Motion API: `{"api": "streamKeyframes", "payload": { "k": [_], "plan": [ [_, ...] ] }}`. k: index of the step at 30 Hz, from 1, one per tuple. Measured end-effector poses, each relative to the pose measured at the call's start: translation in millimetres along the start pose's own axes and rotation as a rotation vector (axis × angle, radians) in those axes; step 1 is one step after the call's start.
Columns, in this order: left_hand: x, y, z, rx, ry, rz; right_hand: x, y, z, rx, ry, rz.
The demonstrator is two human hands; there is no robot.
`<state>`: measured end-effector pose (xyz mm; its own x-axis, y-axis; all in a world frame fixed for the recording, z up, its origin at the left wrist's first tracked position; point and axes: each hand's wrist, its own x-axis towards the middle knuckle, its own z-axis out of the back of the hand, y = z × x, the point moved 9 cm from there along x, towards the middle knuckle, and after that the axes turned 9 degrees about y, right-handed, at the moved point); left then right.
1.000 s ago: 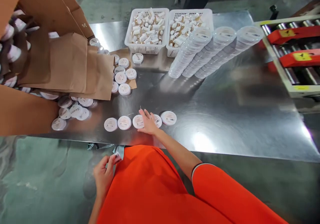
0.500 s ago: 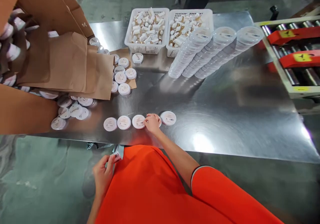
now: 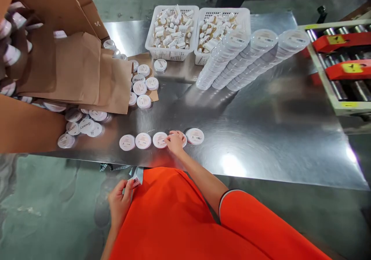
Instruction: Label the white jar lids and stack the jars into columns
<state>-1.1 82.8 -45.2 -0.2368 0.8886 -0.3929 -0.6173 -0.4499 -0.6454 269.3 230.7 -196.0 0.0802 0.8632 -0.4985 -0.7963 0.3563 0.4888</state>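
Several round, flat white jars lie in a row along the near part of the metal table. My right hand is over this row, its fingers curled and pinched at the right edge of the third jar, where a small barcode sticker shows at the fingertips. That hand partly covers the fourth jar. At the right end, the fifth jar bears a barcode sticker. Below the table edge, my left hand pinches a strip of stickers between thumb and fingers. Two more jars lie at the row's left.
At the left stands an open cardboard box with jars and brown cardboard sheets. Two white baskets of small bottles are at the back. Tall stacks of clear-lidded jars stand beside them. A roller conveyor is at the right.
The view has shifted slightly. My right hand stays at the third jar with little movement, and my left hand keeps its hold on the sticker strip.
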Motion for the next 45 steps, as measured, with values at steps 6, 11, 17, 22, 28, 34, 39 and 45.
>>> {"api": "streamKeyframes", "payload": {
  "k": [6,11,17,22,28,34,39,45],
  "plan": [
    [-1,2,0.5,0.008,-0.003,0.018,-6,10,3,-0.139,-0.043,0.069],
    [-2,3,0.1,0.012,0.004,0.025,-2,12,15,-0.291,-0.123,0.065],
    [-2,7,-2.9,0.011,0.028,0.043,10,1,6,-0.235,-0.09,0.069],
    [-2,11,-3.8,-0.003,0.034,0.044,-2,1,-5,-0.274,-0.248,0.116],
    [-5,12,-4.5,-0.024,0.031,0.03,-12,7,-17,-0.294,-0.294,0.156],
    [-6,7,-0.2,-0.009,-0.007,0.023,-7,3,-14,-0.276,-0.292,0.144],
    [-7,9,5.5,-0.023,-0.04,0.018,-6,2,-4,-0.27,-0.334,0.09],
    [-9,13,7.8,-0.09,-0.052,0.016,-24,107,-67,-0.386,-0.027,0.568]
  ]
}}
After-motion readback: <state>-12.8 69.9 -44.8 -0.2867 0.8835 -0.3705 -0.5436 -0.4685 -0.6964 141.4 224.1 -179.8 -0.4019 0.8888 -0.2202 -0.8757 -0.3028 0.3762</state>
